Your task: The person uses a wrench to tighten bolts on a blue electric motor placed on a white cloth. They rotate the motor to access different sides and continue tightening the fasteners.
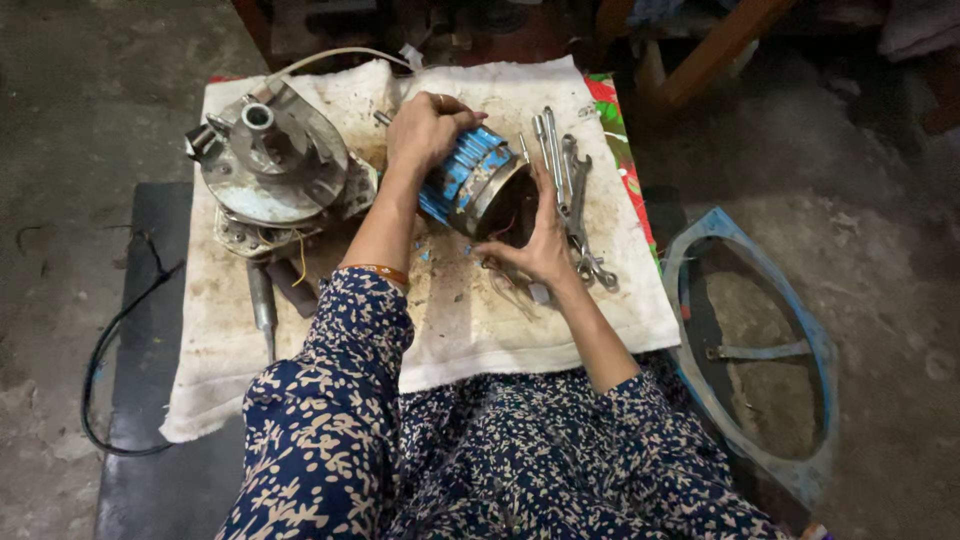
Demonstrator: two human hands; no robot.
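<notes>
Patterned sleeves (330, 420) fill the near edge; on the stained white cloth (450, 330), from the left: grey motor housing (270, 160), then the blue motor core (470, 180), lying tilted, long axis running up-left to down-right; left hand (425, 125) clasps its upper end, fingers curled over; right hand (540, 240) at its open lower mouth, fingers spread (grip unclear); spanners (575, 200) just beyond.

Your left hand (428, 128) is stretched farthest forward, palm down, fingers curled in a clasp with the knuckles uppermost. That forearm runs bare from a patterned sleeve, with a thin orange band at the sleeve's edge. Your right hand (540, 245) sits nearer you, fingers spread and pointing forward, thumb angled left. Both wrists are nearly straight, and the forearms converge ahead of you.
</notes>
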